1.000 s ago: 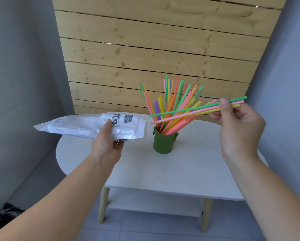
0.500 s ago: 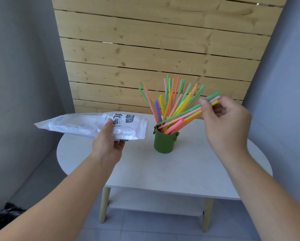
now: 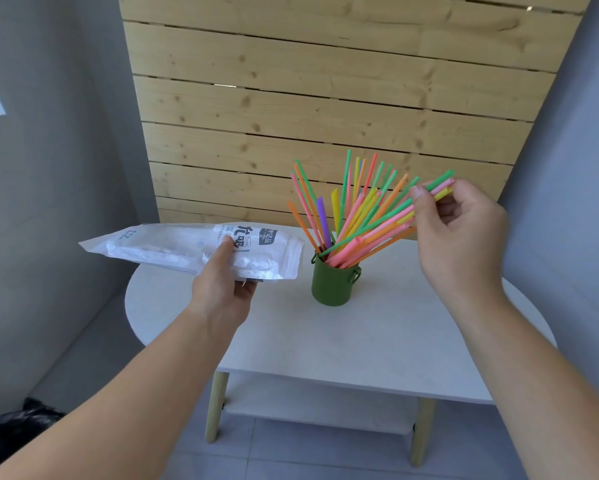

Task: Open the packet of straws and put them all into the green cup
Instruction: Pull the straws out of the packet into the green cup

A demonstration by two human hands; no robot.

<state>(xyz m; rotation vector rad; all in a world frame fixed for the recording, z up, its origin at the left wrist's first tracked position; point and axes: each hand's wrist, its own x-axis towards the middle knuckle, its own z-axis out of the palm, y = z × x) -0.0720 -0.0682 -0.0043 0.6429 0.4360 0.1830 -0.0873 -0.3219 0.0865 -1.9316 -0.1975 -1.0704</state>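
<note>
A green cup (image 3: 331, 287) stands on the white table (image 3: 360, 341), filled with several coloured straws (image 3: 346, 209) fanning upward. My right hand (image 3: 461, 233) pinches the upper ends of a few straws (image 3: 388, 221) (green, pink, yellow), whose lower ends reach into the cup's mouth. My left hand (image 3: 222, 289) holds the white straw packet (image 3: 194, 247) level, left of the cup, its open end facing the cup. I cannot tell whether any straws are inside the packet.
A wooden slat panel (image 3: 326, 98) rises behind the table, with grey walls on both sides. A lower shelf (image 3: 308, 407) sits under the tabletop. A black bag (image 3: 14, 424) lies on the floor at the bottom left.
My right hand has carried the few straws left and tipped them, so their lower ends went from hovering beside the cup into its mouth. The left hand and packet stayed put.
</note>
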